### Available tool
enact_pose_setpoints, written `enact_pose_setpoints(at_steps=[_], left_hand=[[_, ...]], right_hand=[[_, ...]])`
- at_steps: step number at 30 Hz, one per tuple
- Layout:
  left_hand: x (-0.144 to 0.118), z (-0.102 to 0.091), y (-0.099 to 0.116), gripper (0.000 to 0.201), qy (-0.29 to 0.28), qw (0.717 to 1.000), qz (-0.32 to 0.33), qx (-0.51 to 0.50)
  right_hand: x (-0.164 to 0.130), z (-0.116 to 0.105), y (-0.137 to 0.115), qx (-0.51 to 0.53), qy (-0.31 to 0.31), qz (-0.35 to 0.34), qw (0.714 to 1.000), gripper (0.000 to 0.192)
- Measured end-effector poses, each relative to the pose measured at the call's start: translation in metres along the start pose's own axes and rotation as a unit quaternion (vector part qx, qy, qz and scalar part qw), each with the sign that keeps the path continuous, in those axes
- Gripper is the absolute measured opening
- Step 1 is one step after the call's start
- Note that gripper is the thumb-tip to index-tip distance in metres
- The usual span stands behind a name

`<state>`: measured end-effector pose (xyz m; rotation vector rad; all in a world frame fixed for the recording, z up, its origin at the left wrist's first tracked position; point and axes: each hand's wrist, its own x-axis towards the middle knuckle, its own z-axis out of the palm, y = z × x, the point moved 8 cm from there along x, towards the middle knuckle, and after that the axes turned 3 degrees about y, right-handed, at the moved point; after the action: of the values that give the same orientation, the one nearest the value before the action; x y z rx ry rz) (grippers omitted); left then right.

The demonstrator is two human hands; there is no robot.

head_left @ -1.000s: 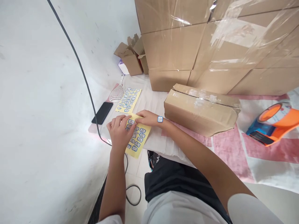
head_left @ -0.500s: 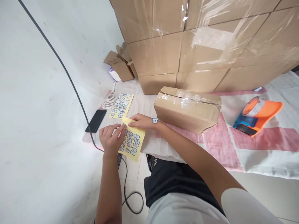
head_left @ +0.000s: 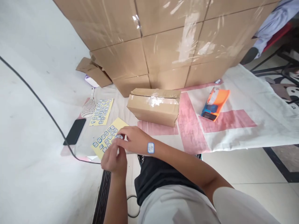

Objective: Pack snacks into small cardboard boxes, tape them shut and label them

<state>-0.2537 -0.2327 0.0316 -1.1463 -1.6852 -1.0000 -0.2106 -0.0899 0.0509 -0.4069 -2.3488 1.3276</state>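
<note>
Both hands pinch one small blue-edged sticker (head_left: 119, 136), now lifted off the yellow sticker sheet (head_left: 106, 139).

A second ago the left hand (head_left: 114, 158) and right hand (head_left: 133, 141) pressed flat on that sheet; a sticker has since come free. Another sticker rides the right wrist. Farther off lie a second yellow sheet (head_left: 101, 111), the taped brown cardboard box (head_left: 154, 105) and the orange tape dispenser (head_left: 215, 99).

No legible text or labels.
</note>
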Motion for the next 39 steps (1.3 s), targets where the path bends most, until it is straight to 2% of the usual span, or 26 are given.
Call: enact_pose_setpoints(at_steps=[2, 5, 7, 9, 11, 13, 14, 15, 18, 20, 22, 27, 32, 34, 36, 37, 39], left_hand=[[-0.006, 0.003, 0.045, 0.032, -0.022, 0.998, 0.032, -0.056], [-0.019, 0.018, 0.099, 0.046, -0.094, 0.980, 0.045, -0.170], [-0.023, 0.031, 0.121, 0.048, -0.131, 0.961, 0.031, -0.241], [-0.017, 0.044, 0.129, 0.044, -0.126, 0.956, 0.013, -0.264], [0.002, 0.056, 0.124, 0.037, -0.072, 0.973, 0.000, -0.220], [0.028, 0.072, 0.106, 0.034, -0.013, 0.986, -0.044, -0.163], [0.041, 0.086, 0.092, 0.036, -0.007, 0.985, -0.084, -0.152], [0.052, 0.103, 0.076, 0.041, -0.022, 0.978, -0.136, -0.156], [0.066, 0.161, 0.034, 0.063, -0.132, 0.935, -0.264, -0.198], [0.067, 0.186, 0.017, 0.073, -0.178, 0.914, -0.296, -0.213], [0.066, 0.197, 0.007, 0.072, -0.190, 0.904, -0.307, -0.230], [0.065, 0.200, 0.002, 0.062, -0.204, 0.892, -0.323, -0.242], [0.070, 0.203, 0.004, 0.061, -0.219, 0.890, -0.312, -0.250], [0.072, 0.202, 0.010, 0.064, -0.205, 0.888, -0.308, -0.273], [0.075, 0.184, 0.022, 0.060, -0.127, 0.909, -0.290, -0.271], [0.077, 0.166, 0.033, 0.051, -0.056, 0.930, -0.262, -0.251], [0.073, 0.117, 0.069, 0.027, 0.096, 0.965, -0.152, -0.192]], right_hand=[[-0.046, -0.021, 0.009, 0.052, 0.061, -0.003, 0.997, 0.013], [-0.106, -0.060, 0.034, 0.051, 0.117, -0.013, 0.992, 0.020], [-0.132, -0.093, 0.050, -0.005, 0.122, -0.031, 0.992, 0.025], [-0.144, -0.131, 0.067, -0.069, 0.109, -0.030, 0.991, 0.034], [-0.142, -0.168, 0.087, -0.111, 0.072, -0.008, 0.991, 0.041], [-0.129, -0.196, 0.105, -0.141, 0.018, 0.000, 0.990, 0.039], [-0.120, -0.206, 0.110, -0.156, -0.008, -0.008, 0.988, 0.037], [-0.110, -0.213, 0.114, -0.168, -0.031, -0.017, 0.985, 0.035], [-0.085, -0.222, 0.116, -0.173, -0.057, -0.020, 0.983, 0.030], [-0.076, -0.221, 0.111, -0.174, -0.064, -0.021, 0.982, 0.026], [-0.074, -0.214, 0.100, -0.189, -0.076, -0.039, 0.978, 0.024], [-0.076, -0.191, 0.081, -0.221, -0.116, -0.084, 0.965, 0.035], [-0.077, -0.178, 0.080, -0.252, -0.090, -0.111, 0.957, 0.033], [-0.080, -0.178, 0.083, -0.249, -0.091, -0.110, 0.958, 0.030], [-0.083, -0.181, 0.086, -0.231, -0.104, -0.095, 0.963, 0.025], [-0.084, -0.182, 0.086, -0.213, -0.112, -0.083, 0.967, 0.021], [-0.087, -0.186, 0.085, -0.160, -0.128, -0.058, 0.977, 0.015]])
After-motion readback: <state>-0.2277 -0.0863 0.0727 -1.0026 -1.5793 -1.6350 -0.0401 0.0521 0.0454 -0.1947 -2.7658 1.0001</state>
